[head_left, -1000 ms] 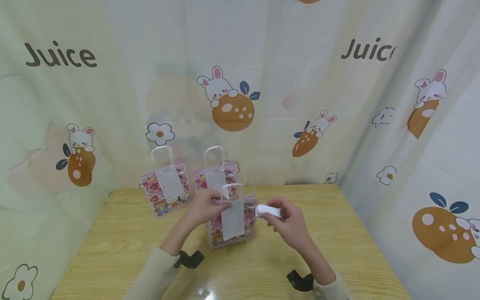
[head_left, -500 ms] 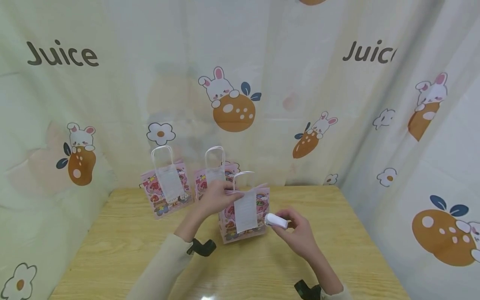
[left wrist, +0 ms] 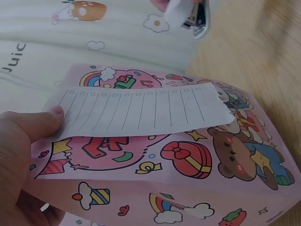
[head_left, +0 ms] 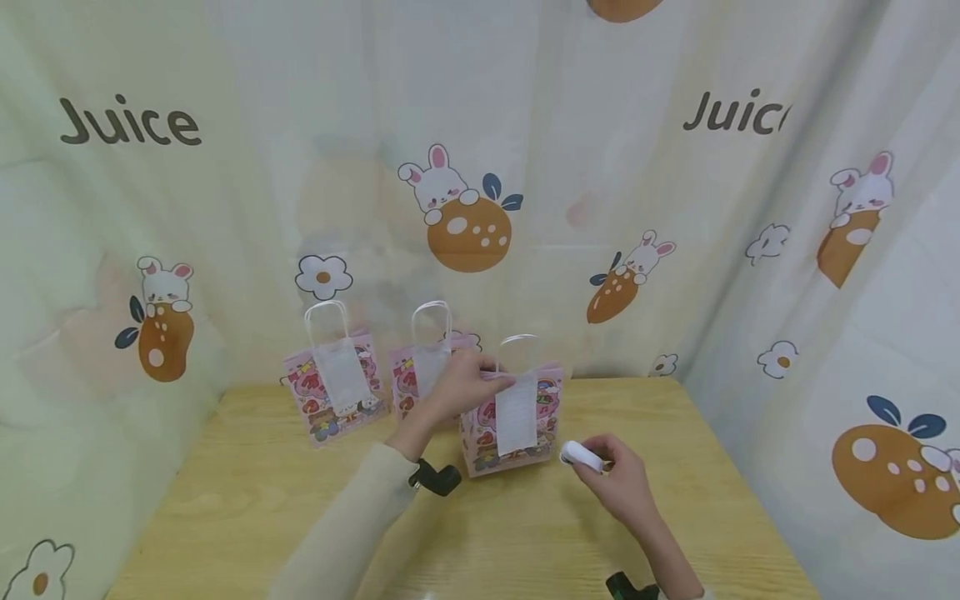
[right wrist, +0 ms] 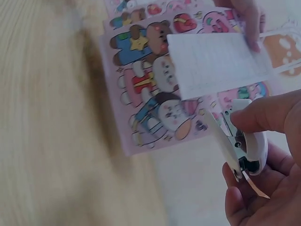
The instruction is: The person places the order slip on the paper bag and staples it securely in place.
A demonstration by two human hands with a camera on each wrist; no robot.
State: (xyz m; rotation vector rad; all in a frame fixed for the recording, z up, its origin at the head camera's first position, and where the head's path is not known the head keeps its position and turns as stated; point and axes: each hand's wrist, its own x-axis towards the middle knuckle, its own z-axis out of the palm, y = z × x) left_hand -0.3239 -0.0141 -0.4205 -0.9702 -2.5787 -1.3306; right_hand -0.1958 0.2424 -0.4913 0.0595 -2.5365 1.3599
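My left hand (head_left: 463, 387) pinches the top edge of a pink cartoon-print paper gift bag (head_left: 550, 417), thumb over the end of a white slip (head_left: 516, 421). Ruled lines and small boxes show on that slip (left wrist: 141, 110) in the left wrist view. The bag stands on the table, its white handle (head_left: 519, 337) looped above. Just to its right, my right hand (head_left: 622, 483) holds a small white stapler (head_left: 581, 456) between thumb and fingers. In the right wrist view the stapler's (right wrist: 256, 146) jaws stand apart, clear of the bag.
Two similar bags, one at the left (head_left: 345, 375) and one partly behind my left hand (head_left: 405, 379), stand toward the back with white slips on them. A printed curtain (head_left: 562, 167) hangs behind the wooden table (head_left: 487, 542).
The gripped bag and my left hand have moved right and slightly back across the table. My right hand has shifted right and toward me, still holding the stapler. The other two bags stay put.
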